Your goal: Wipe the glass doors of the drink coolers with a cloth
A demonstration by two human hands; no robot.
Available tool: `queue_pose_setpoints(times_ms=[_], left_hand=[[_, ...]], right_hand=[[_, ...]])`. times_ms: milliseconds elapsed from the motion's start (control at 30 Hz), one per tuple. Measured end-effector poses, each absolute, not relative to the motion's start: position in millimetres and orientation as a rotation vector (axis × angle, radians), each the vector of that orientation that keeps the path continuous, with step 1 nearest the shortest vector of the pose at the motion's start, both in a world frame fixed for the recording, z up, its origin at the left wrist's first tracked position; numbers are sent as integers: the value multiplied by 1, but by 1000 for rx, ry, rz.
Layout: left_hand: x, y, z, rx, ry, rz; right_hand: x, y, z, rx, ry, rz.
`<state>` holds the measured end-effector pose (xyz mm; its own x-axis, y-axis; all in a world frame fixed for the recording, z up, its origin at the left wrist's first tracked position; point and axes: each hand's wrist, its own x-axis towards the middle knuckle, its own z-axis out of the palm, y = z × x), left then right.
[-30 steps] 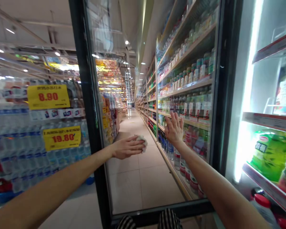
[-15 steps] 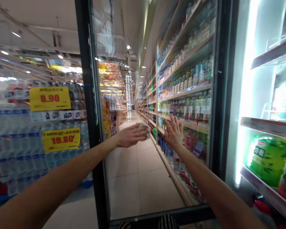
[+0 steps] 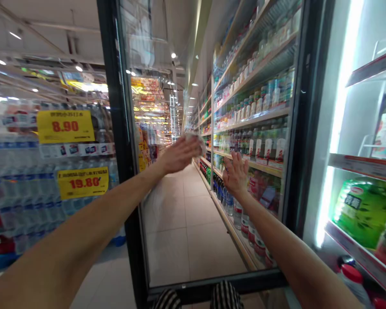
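Before me stands a glass door (image 3: 167, 249) in a black frame, swung out from a lit cooler. My left hand (image 3: 180, 153) presses a crumpled white cloth (image 3: 197, 141) to the glass, a little above the middle; the hand is slightly blurred and its fingers lie over the cloth. Lower and to the right, my right hand (image 3: 236, 175) rests on the pane with its fingers spread and nothing in it. Through the glass a long aisle and shelves of bottles show.
On the right, cooler shelves hold a green pack (image 3: 366, 210) and a red-capped bottle (image 3: 352, 274). Wrapped water bottles (image 3: 32, 193) are stacked on the left, with yellow price signs (image 3: 66, 126). Striped fabric (image 3: 227, 296) shows at the bottom edge.
My left hand has moved the cloth upward along the glass, slightly to the right. My right hand stays at nearly the same spot on the door.
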<state>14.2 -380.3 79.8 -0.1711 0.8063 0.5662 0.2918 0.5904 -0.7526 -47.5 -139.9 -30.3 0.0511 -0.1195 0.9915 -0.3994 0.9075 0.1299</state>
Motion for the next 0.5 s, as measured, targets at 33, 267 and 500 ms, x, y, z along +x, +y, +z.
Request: queue_pose_setpoints(times_ms=[33,267,500], left_hand=[[16,-381,90,-698,-1714,439],[18,-351,53,-1086,-1822,630],[13,-365,96,-508,-1700,179]], right_hand=[[-47,-140,-30,426,-1521,227],[-48,-139,-30,423,-1554,228],[-53,-138,-32,406,-1579,225]])
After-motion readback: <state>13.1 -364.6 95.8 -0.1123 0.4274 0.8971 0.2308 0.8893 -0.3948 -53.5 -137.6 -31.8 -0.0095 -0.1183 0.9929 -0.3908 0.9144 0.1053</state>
